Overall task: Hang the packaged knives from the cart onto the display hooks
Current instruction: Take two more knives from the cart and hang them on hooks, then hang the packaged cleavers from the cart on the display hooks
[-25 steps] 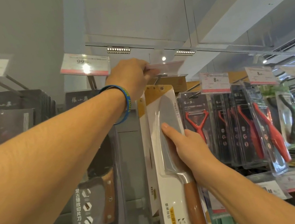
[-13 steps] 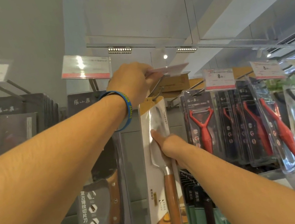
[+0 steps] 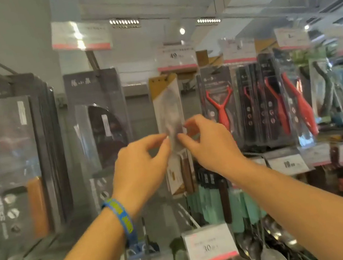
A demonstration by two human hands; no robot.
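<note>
A white and gold packaged knife [image 3: 167, 107] with a wooden handle hangs from a display hook under the "49" price tag [image 3: 176, 56]. My left hand [image 3: 142, 164], with a blue wristband, and my right hand [image 3: 210, 146] float side by side in front of the pack's lower half. Their fingers are loosely curled, and the fingertips sit close to the pack's edges. The frame is blurred, and I see nothing held in either hand. The cart is out of view.
Dark packaged cleavers [image 3: 100, 119] hang to the left, with a thicker row [image 3: 13, 146] beyond them. Red peelers [image 3: 220, 102] hang to the right. Below are a "30" price tag [image 3: 209, 247] and hanging metal spoons [image 3: 270, 254].
My left hand has let go of the raised price tag and dropped down. My right hand has come off the knife pack, which now hangs by itself. The view has tilted lower.
</note>
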